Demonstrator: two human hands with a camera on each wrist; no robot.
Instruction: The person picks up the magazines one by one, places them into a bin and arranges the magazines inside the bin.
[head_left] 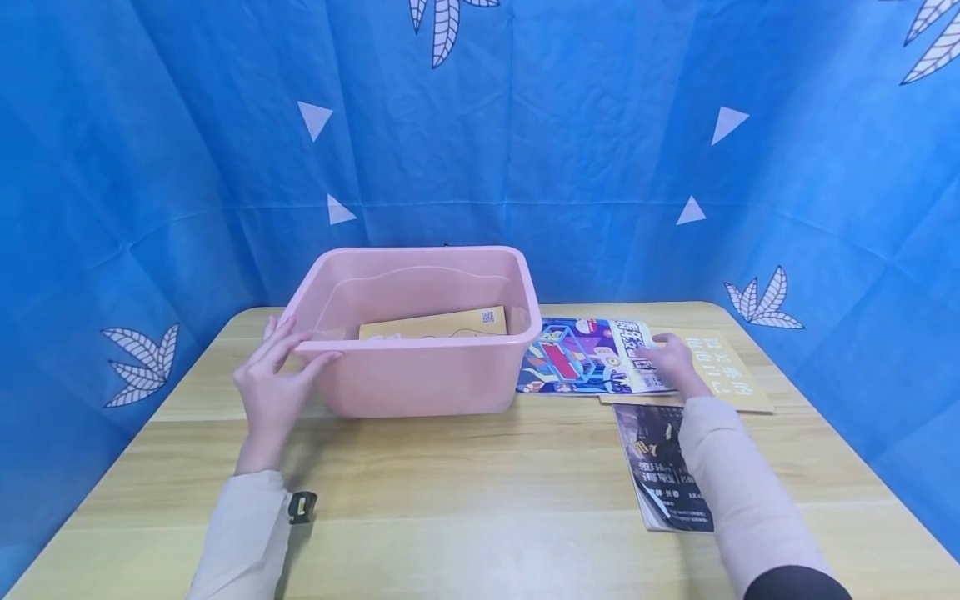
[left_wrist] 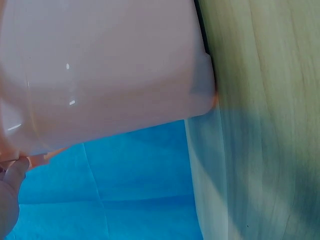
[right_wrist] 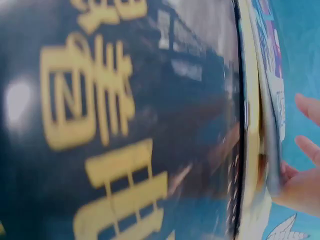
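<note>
Pink plastic rectangular tub (head_left: 420, 367) on wooden bench (head_left: 465, 500), L hand (head_left: 273, 387) w/ fingers straight against its near-left rim. R hand (head_left: 675, 360) on colourful illustrated magazine (head_left: 577, 357) beside tub; grip there hidden, can't tell. Yellow booklet (head_left: 435, 325) inside tub, partly hidden. Black magazine (head_left: 660, 467) under R sleeve, part covered.
</note>
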